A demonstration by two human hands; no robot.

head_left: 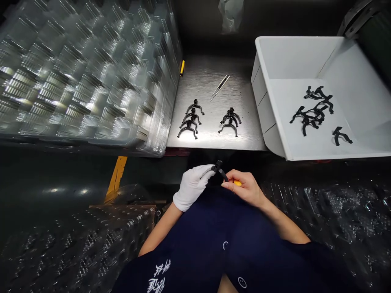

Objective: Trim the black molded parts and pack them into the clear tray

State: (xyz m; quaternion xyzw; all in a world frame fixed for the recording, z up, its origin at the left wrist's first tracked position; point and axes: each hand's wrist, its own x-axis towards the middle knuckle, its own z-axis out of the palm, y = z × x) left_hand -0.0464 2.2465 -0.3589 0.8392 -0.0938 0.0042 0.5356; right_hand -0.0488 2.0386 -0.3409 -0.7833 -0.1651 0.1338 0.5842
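Note:
My left hand [194, 185], in a white glove, is closed on one arm of a curved black plastic part [217, 166] just in front of the bench edge. My bare right hand [246, 187] is closed around a yellow tool [237, 183], mostly hidden by the fingers, so its working end cannot be made out. The right thumb and fingertips are at the part's other arm. On the metal bench ahead lie more such black parts in two overlapping groups, a left group [191, 120] and a right group [229, 122].
Stacked clear plastic trays [159, 122] fill the bench's left side. A white bin [275, 118] with several loose black parts [313, 116] stands at the right. A slim craft knife [220, 87] and a yellow-black object [182, 68] lie on the metal bench [210, 140]. Clear plastic trays [76, 252] sit low left.

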